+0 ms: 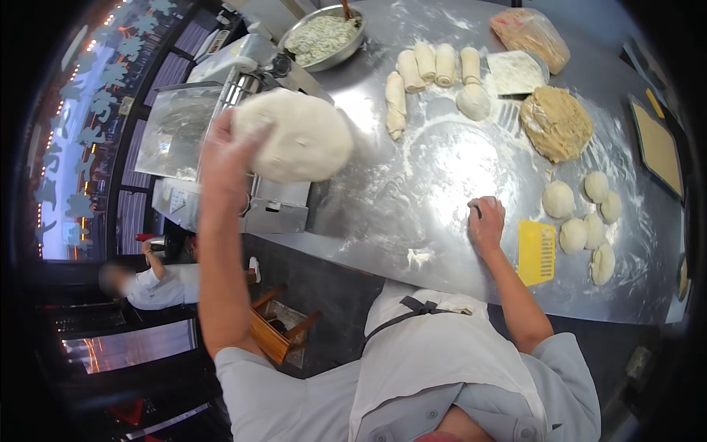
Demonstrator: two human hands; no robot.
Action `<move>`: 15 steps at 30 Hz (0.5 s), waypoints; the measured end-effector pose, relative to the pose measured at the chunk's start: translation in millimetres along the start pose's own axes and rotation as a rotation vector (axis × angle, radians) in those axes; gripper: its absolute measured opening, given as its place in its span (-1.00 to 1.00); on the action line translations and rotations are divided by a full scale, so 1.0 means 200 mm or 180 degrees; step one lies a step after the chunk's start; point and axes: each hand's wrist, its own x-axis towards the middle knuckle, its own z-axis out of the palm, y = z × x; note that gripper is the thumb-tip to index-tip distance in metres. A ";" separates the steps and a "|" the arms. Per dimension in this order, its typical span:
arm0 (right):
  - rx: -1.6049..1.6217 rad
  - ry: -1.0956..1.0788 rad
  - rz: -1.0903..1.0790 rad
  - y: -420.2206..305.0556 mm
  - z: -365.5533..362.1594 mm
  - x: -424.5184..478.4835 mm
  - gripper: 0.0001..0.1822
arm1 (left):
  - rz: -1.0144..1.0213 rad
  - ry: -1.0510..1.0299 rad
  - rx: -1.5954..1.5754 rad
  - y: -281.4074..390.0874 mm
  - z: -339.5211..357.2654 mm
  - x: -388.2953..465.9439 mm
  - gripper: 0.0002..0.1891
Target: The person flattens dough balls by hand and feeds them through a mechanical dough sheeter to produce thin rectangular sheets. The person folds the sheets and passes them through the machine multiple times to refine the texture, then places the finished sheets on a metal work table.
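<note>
My left hand [235,138] is raised at the upper left, gripping the edge of a large flattened round of dough [301,138], over the near end of a metal dough-rolling machine [240,91]. On the floured steel table rests my right hand [487,221], fingers curled, with a small dark gap by the thumb; no held object shows. A yellow slotted plastic scraper [536,251] lies just right of it. Several small dough balls [558,199] sit further right. Several rolled dough pieces [445,65] and a floured ball [473,102] are at the table's far side.
A steel bowl of chopped filling [323,41] stands at the far left of the table [381,221]. At the far right are a tan dough mass [556,124], a floured metal scoop [516,73] and a plastic bag [529,38]. A wooden stool [270,334] and another person [157,287] are lower left.
</note>
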 end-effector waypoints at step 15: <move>-0.0215 -0.0067 0.0071 0.01 0.03 -0.02 -0.91 | 0.0531 0.0664 0.0821 -0.13 -1.21 0.79 -0.68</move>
